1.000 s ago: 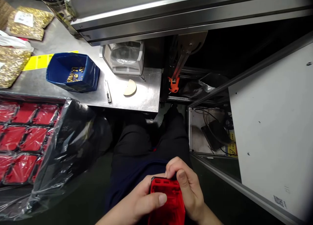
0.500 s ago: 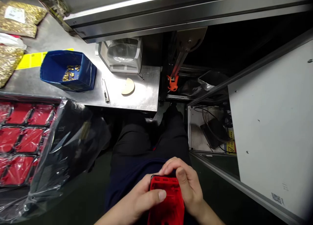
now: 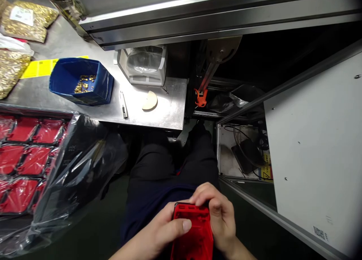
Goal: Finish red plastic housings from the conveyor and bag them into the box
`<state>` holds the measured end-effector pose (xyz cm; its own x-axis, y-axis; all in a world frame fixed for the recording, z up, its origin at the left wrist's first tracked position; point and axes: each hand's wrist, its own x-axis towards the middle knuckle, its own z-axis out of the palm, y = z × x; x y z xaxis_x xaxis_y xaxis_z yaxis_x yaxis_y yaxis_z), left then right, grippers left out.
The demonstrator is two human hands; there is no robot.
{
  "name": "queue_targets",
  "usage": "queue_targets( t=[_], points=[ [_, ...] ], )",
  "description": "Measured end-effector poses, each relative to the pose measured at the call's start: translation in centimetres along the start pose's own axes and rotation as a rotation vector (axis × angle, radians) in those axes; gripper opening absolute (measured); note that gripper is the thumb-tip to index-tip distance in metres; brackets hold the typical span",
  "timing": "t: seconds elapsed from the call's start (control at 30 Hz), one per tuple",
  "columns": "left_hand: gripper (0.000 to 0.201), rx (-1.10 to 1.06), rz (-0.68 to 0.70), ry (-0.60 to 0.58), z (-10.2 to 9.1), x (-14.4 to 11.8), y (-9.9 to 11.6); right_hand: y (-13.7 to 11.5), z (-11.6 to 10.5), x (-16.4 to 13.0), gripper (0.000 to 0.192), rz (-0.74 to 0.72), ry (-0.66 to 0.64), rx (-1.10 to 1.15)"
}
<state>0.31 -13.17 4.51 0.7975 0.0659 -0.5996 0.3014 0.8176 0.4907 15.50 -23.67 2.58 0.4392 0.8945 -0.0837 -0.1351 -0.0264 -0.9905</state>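
Low over the lap, left hand (image 3: 165, 230) and right hand (image 3: 222, 218) both clasp a red housing (image 3: 195, 233).

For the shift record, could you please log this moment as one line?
left hand: holds red plastic part | right hand: fingers on part's top edge | position: over lap | bench: blue bin of brass pieces
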Motion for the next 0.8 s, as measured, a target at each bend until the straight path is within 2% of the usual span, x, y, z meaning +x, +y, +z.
queue_targets(
  t=[0.1,0.13,0.17,0.2,0.3,0.33,0.37,0.47,0.5,0.53,0.57,0.67,0.7,0.73,0.8],
  points=[
    [0.045,-0.02,-0.005,-0.055,0.2,0.0,0.4,0.5,-0.1,-0.5,0.045,-0.055,0.26,-0.102],
    [0.045,-0.03,-0.007,-0.055,0.2,0.0,0.4,0.5,-0.1,-0.5,0.044,-0.058,0.291,-0.129],
    [0.045,-0.036,-0.009,-0.037,0.3,0.1,0.4,0.4,-0.2,-0.5,0.043,-0.052,0.268,-0.145],
    [0.043,-0.037,-0.009,-0.012,0.2,0.1,0.3,0.3,-0.3,-0.3,0.044,-0.041,0.191,-0.146],
    [0.038,-0.038,-0.006,0.02,0.0,0.2,-0.1,-0.2,-0.5,0.1,0.056,0.008,-0.098,-0.085],
    [0.038,-0.041,-0.005,0.007,0.0,0.2,-0.2,-0.1,-0.5,0.1,0.056,0.01,-0.101,-0.07],
    [0.04,-0.051,-0.006,-0.009,-0.1,0.2,-0.3,0.0,-0.5,0.1,0.053,-0.001,-0.034,-0.067],
    [0.049,-0.09,-0.015,-0.063,-0.2,0.1,-0.3,0.7,-1.0,0.1,0.044,-0.058,0.313,-0.084],
    [0.05,-0.104,-0.018,-0.07,-0.1,0.0,-0.2,0.8,-1.3,0.1,0.043,-0.059,0.364,-0.091],
    [0.05,-0.117,-0.02,-0.065,-0.1,0.0,-0.1,0.8,-1.5,0.2,0.042,-0.044,0.346,-0.099],
    [0.047,-0.124,-0.019,-0.053,0.0,0.1,-0.1,0.7,-1.7,0.3,0.044,-0.017,0.256,-0.107],
    [0.038,-0.143,-0.018,-0.022,0.2,0.3,0.0,0.1,-1.8,0.3,0.056,0.035,-0.119,-0.108],
    [0.036,-0.157,-0.015,-0.032,0.2,0.4,0.0,0.0,-1.7,0.1,0.055,0.033,-0.165,-0.093],
    [0.037,-0.175,-0.01,-0.055,0.2,0.4,-0.1,0.0,-1.5,-0.1,0.051,0.027,-0.15,-0.085],
    [0.04,-0.218,-0.004,-0.114,0.1,0.6,-0.2,0.3,-1.3,-0.6,0.042,-0.003,0.039,-0.093]
  ],
)
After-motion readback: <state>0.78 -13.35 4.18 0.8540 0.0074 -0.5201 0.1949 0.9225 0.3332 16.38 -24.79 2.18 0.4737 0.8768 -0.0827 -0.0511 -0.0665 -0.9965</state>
